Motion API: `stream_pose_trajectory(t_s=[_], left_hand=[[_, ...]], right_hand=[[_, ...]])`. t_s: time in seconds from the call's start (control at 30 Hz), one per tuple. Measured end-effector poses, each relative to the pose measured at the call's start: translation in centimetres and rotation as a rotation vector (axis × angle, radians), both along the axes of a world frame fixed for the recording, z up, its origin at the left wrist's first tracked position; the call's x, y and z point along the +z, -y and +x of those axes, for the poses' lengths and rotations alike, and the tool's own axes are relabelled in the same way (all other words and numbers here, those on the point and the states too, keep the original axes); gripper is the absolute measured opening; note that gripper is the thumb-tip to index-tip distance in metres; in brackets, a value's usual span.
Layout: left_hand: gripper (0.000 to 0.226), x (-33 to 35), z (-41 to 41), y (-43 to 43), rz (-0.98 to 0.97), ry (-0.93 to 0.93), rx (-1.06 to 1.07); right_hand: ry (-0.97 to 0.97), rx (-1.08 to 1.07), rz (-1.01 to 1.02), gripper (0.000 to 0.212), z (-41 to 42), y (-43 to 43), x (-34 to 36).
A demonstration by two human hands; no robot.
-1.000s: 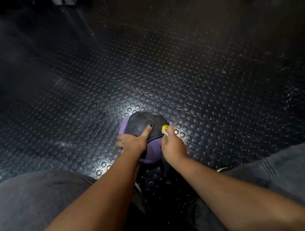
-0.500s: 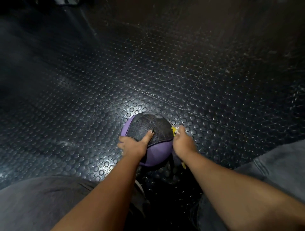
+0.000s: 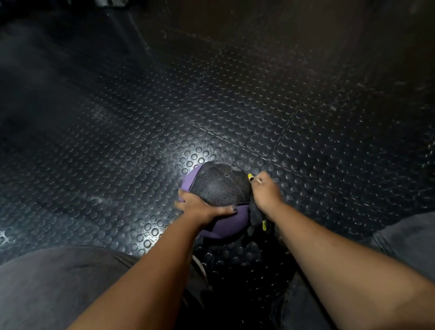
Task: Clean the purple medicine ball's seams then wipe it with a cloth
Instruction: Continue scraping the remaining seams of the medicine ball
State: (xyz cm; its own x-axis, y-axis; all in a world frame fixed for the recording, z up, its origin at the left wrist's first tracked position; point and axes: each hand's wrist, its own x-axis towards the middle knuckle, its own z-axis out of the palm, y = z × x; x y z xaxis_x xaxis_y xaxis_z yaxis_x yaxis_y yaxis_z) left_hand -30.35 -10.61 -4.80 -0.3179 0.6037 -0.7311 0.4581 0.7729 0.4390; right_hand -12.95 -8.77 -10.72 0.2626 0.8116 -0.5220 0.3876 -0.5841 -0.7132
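The purple medicine ball (image 3: 231, 223), with a black textured panel on top, sits on the studded floor just ahead of my knees. My left hand (image 3: 202, 207) grips its near left side, thumb laid across the seam between black and purple. My right hand (image 3: 264, 190) is at the ball's right edge, pinching a small yellow and white brush (image 3: 250, 176) against the side seam. The brush's head is mostly hidden by my fingers. A yellow bit (image 3: 264, 225) shows below my right wrist.
Black rubber floor tiles with round studs (image 3: 223, 113) spread all around, lit brightest just behind the ball. My grey trouser legs (image 3: 54, 282) fill the bottom corners. Something pale lies at the top edge (image 3: 110, 2).
My right hand slid with the brush from the ball's top right to its right edge. My left thumb came off the black panel and now lies across the near seam.
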Motion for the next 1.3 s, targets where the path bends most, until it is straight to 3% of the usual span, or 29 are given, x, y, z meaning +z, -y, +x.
stream_pose_trajectory(t_s=[0.13,0.33,0.4,0.6,0.73,0.93,1.1,1.2,1.3], left_hand=[[0.163,0.1,0.6,0.2,0.005,-0.035,-0.036],[0.158,-0.2,0.0,0.1,0.021,-0.033,-0.049],[0.156,-0.4,-0.2,0.2,0.017,-0.030,-0.070],[0.160,-0.2,-0.5,-0.3,0.013,0.016,-0.066],[0.162,-0.1,-0.3,-0.6,0.006,-0.002,-0.082],[0.161,0.2,0.4,-0.9,0.004,-0.024,-0.105],[0.162,0.0,0.6,-0.8,0.015,0.005,-0.114],[0.162,-0.3,0.1,-0.8,0.020,0.005,-0.128],[0.159,-0.4,0.3,-0.8,0.027,-0.029,-0.160]], right_hand=[[0.168,0.174,0.107,0.006,-0.7,2.3,2.1],[0.318,0.701,0.461,0.018,-2.6,3.6,5.1],[0.379,0.790,0.518,0.017,-2.8,3.5,4.9],[0.527,0.598,0.511,0.015,-3.1,2.8,3.8],[0.518,0.424,0.354,0.014,-2.6,1.8,3.3],[0.517,0.394,0.249,0.014,-1.7,0.4,2.5],[0.437,0.267,-0.010,0.012,2.0,-0.7,1.2],[0.381,0.224,0.182,0.015,0.9,0.3,2.7],[0.396,0.475,0.432,0.020,-2.3,1.8,4.8]])
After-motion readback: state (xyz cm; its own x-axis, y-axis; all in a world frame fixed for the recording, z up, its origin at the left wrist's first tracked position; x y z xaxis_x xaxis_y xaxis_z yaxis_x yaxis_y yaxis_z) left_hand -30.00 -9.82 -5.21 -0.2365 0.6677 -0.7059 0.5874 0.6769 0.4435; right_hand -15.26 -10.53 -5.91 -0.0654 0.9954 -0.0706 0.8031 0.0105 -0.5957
